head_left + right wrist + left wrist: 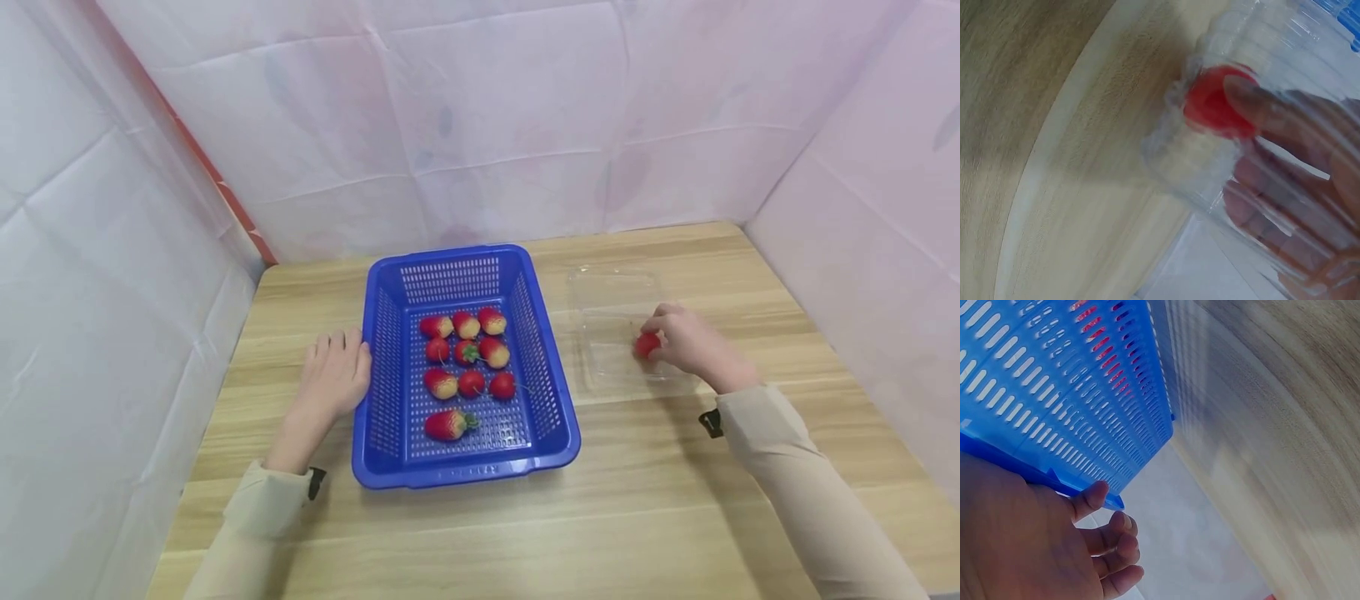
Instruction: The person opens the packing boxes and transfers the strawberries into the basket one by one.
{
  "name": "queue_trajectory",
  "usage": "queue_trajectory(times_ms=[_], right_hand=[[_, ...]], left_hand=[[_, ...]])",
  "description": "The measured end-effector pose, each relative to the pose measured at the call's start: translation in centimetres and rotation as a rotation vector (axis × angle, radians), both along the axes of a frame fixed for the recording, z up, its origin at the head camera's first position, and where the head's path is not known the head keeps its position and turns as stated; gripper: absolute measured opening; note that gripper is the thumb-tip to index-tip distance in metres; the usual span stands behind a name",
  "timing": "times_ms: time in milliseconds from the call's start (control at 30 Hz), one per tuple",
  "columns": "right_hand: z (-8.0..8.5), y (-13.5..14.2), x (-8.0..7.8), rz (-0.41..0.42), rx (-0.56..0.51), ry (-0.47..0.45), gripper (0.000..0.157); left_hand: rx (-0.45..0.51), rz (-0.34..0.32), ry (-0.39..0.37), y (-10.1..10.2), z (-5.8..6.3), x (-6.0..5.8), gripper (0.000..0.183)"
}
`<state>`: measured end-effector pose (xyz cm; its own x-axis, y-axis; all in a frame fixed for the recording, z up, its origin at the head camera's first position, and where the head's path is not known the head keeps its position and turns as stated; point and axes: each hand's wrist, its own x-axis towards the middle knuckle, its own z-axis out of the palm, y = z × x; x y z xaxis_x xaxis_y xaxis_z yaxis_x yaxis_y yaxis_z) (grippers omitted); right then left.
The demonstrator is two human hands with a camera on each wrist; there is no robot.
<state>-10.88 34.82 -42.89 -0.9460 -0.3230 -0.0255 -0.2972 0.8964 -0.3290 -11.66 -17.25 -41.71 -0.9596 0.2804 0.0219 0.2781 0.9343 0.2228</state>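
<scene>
My left hand (337, 371) rests against the left rim of a blue plastic basket (468, 475). In the left wrist view its thumb touches the rim, and the relaxed fingers (1116, 547) lie beside it. Several toy strawberries (446, 425) and small red cherries (472, 383) with thin stems lie in rows on the basket's floor. At the right, my right hand (693, 346) reaches over a clear plastic box (603, 358) and pinches a round red fruit (1216, 103) inside it. Seen through the box wall, the thumb is on the fruit; its exact kind is unclear.
The basket and box stand side by side on a light wood table (487, 542), the basket nearer the left. White patterned sheets (510, 125) hang behind the table and along both sides. A transparent lid flap (615, 287) appears at the back of the box.
</scene>
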Motion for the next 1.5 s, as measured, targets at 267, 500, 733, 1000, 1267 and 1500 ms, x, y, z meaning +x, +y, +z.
queue_trajectory(times_ms=[267,500,733,1000,1267,1500], right_hand=[[-0.2,-0.4,0.9,0.053,-0.002,0.077,0.025],[-0.9,-0.8,1.2,0.073,-0.108,0.001,0.028],[-0.7,-0.9,1.9,0.060,-0.155,0.029,0.029],[1.5,-1.2,1.6,-0.024,-0.249,-0.007,0.031],[3.7,-2.2,0.7,-0.169,-0.422,0.068,0.033],[5.9,-4.6,-0.8,-0.233,-0.418,0.142,0.035]], left_hand=[[0.013,0.002,-0.008,-0.1,-0.1,0.0,0.033],[0.022,0.003,-0.010,-0.1,-0.1,0.0,0.033],[0.014,0.001,-0.022,-0.1,-0.1,0.0,0.033],[0.027,-0.001,-0.012,-0.1,0.0,0.0,0.034],[0.013,-0.004,-0.023,-0.1,0.0,-0.2,0.036],[0.005,-0.014,-0.019,-0.2,0.0,-0.3,0.034]])
